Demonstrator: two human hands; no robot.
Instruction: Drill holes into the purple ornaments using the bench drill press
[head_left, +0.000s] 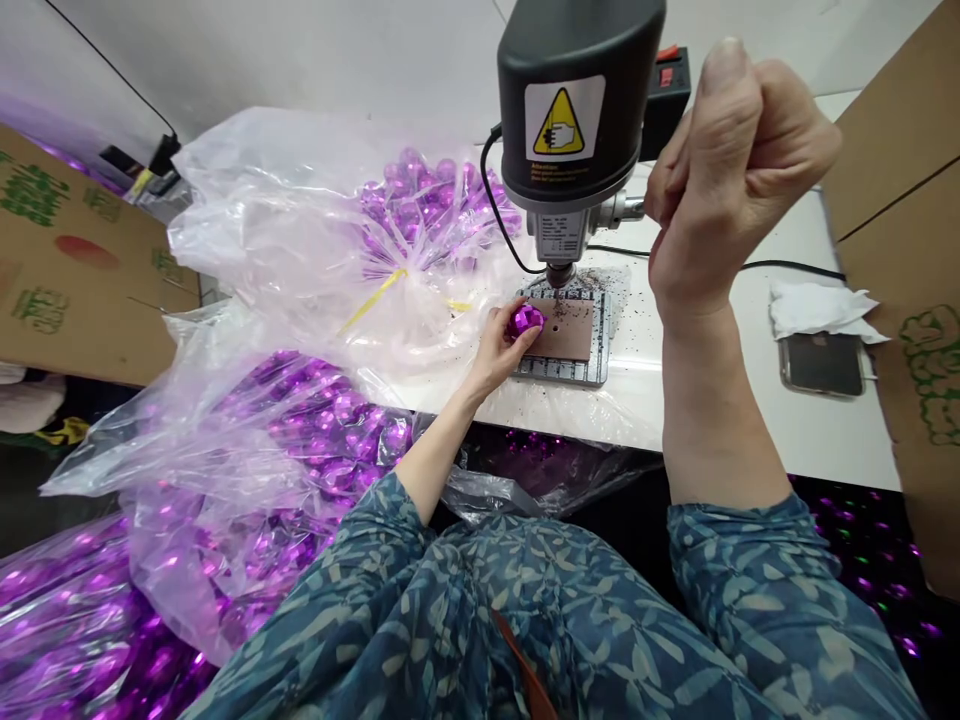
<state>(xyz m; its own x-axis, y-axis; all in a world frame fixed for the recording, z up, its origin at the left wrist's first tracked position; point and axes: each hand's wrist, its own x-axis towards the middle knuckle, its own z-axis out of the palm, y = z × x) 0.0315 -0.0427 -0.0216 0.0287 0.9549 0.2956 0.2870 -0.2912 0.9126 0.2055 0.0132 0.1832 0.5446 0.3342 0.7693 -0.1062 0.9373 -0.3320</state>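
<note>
Ball, purple and many-sided, pinched in left hand

Held over brown board, likely so it won't roll; above this grip, the right hand clenches the drill press handle.

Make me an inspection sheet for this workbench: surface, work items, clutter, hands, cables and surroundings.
Surface: white table, dark specks scattered around the drill press base.
Work items: one purple faceted ball at the left side of the brown board; drill press above.
Clutter: phone partly under white tissue; clear bags of purple balls at left.
Hands: left hand holds the ball; right hand is a fist beside the drill press, its grip hidden.
Cables: black cable crosses the table at right; another loop hangs by the drill press.
Surroundings: cardboard boxes both sides.
</note>
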